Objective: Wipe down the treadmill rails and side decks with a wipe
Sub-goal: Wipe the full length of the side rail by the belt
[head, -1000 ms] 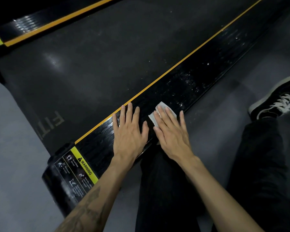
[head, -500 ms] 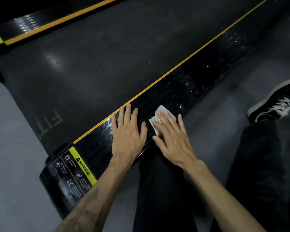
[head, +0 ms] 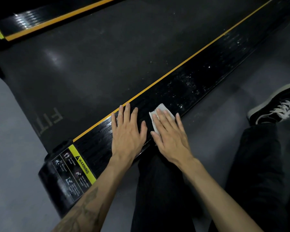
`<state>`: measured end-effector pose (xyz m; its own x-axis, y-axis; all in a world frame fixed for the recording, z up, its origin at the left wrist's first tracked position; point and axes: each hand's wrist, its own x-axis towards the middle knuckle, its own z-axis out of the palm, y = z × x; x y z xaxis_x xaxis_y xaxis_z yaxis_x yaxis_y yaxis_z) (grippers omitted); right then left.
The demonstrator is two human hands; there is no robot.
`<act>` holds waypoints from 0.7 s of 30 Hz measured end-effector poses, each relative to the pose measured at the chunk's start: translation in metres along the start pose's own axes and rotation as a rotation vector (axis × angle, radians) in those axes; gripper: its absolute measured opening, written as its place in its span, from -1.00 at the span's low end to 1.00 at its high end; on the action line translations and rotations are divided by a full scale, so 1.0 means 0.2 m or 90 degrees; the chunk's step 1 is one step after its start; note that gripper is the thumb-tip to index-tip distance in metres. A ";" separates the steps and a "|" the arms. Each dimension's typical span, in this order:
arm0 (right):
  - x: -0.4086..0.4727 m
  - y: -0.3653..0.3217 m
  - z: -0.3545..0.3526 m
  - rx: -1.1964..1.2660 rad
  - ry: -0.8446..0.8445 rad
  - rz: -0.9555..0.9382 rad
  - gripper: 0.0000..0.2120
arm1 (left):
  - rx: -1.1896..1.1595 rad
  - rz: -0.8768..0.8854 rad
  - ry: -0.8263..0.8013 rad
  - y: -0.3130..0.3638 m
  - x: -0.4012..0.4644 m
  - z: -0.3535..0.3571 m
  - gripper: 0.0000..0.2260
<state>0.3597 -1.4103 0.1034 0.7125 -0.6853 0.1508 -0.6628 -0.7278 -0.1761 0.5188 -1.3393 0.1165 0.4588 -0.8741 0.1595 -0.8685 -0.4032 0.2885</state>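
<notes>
- Risk: white wipe (head: 161, 113) could bunch or slide out from under the flat fingers, because nothing pinches it.
- Risk: white specks farther along the side deck (head: 191, 86) look unwiped; short strokes would miss them.
- Right hand (head: 170, 131): fingers straight, pressing the wipe onto the deck.
- Left hand (head: 127, 131): flat, fingers spread, resting on the deck just beside the orange stripe (head: 157, 79), holding nothing.
</notes>
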 end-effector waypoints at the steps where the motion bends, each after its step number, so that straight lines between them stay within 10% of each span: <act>1: 0.02 0.02 -0.01 -0.007 -0.009 -0.004 -0.40 | -0.001 0.001 0.000 0.00 0.00 0.00 -0.46; 21: 0.02 -0.01 -0.01 0.024 -0.016 0.023 -0.39 | 0.004 -0.001 0.004 0.00 0.00 0.00 -0.47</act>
<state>0.3623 -1.4113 0.1070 0.6940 -0.7101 0.1189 -0.6798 -0.7006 -0.2170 0.5190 -1.3398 0.1163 0.4609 -0.8719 0.1653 -0.8690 -0.4057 0.2831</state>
